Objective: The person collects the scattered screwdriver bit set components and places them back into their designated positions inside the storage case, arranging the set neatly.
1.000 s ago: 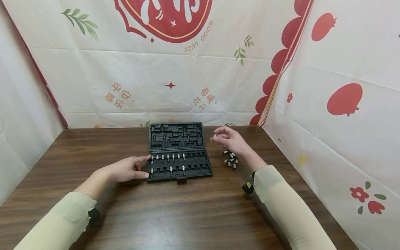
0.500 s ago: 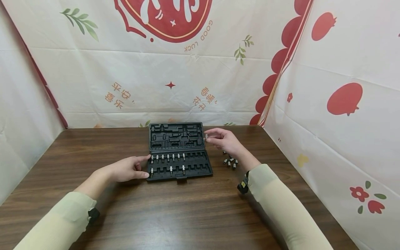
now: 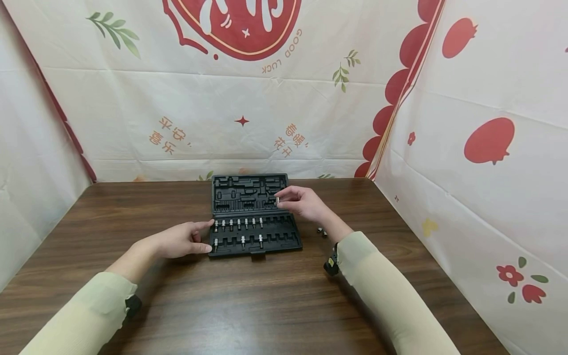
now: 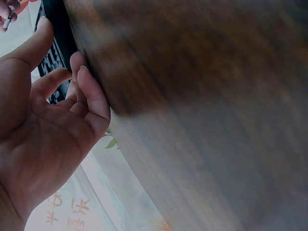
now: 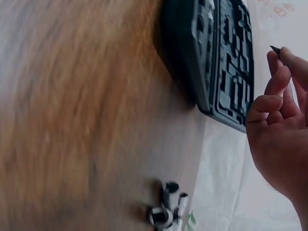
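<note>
An open black plastic socket case (image 3: 279, 250) lies on the table, its lid folded back. Silver bit sockets (image 3: 238, 225) with dark tips fill part of the upper row, and 3 more sit in the lower row. My right hand (image 3: 306, 204) pinches one bit socket (image 3: 277, 200) between thumb and fingertips, above the lid's right part. Its dark tip shows in the right wrist view, beyond the case (image 5: 207, 91). At the case's left side, my left hand (image 3: 182, 240) touches the edge with thumb and index finger spread; its other fingers are bent in the left wrist view.
Loose bit sockets (image 3: 322, 231) lie on the brown wooden table (image 3: 248, 301) to the right of the case, partly hidden by my right wrist. They appear blurred in the right wrist view. Printed white cloth (image 3: 239, 98) hangs behind and on both sides.
My right hand has moved left with the pinched bit socket, from above the loose pile to over the case lid. The left hand and the case have stayed put.
</note>
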### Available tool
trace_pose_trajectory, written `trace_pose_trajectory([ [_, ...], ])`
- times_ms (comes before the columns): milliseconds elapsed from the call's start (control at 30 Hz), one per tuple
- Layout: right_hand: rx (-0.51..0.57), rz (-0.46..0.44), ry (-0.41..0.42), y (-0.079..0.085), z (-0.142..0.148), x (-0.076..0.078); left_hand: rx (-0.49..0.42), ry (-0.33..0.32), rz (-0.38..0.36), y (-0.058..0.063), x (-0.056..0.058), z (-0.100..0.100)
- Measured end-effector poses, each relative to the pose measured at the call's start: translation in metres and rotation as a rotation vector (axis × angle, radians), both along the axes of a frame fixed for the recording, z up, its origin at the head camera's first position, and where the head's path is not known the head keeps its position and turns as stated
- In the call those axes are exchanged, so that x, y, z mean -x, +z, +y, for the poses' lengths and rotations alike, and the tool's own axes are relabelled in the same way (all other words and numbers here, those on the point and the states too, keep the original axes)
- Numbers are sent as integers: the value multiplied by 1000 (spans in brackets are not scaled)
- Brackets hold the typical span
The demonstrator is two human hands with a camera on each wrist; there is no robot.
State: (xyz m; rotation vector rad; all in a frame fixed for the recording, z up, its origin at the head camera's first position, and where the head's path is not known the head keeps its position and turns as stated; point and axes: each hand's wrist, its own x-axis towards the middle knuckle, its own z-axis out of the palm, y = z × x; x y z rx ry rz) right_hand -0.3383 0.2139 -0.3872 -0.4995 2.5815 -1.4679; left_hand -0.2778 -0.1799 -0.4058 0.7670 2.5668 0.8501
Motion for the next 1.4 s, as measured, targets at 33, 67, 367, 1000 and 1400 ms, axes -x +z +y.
trace_pose_trajectory([
  [33,-9,4,5,-2,-2,1,2,1,0,0,0,0],
  [67,-16,7,9,-3,-4,1,3,1,0,0,0,0],
  [367,-63,32,46,-12,-16,7,0,-3,4,0,0,0],
  [1000,-299,27,59,-22,-34,11,0,1,-1,-1,0,-1],
  [1400,-398,39,72,-23,-35,11,3,5,-12,-1,0,-1],
])
